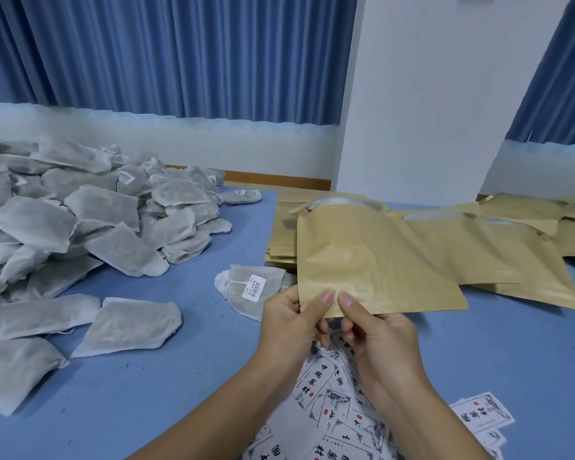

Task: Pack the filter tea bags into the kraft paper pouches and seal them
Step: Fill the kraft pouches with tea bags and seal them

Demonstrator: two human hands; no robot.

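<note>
pinching a pouch (372,260) at its near edge: left hand (289,322) and right hand (375,336) are gripping it side by side, thumbs on top, holding it over the table (180,376). tea bags (80,207) are lying heaped at left, one tagged bag (249,287) just left of the pouch. spare pouches (512,260) are lying behind it, printed labels (332,410) under the wrists.

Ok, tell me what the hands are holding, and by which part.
Both the left hand and right hand pinch one kraft paper pouch by its near edge, towards the left corner.
</note>
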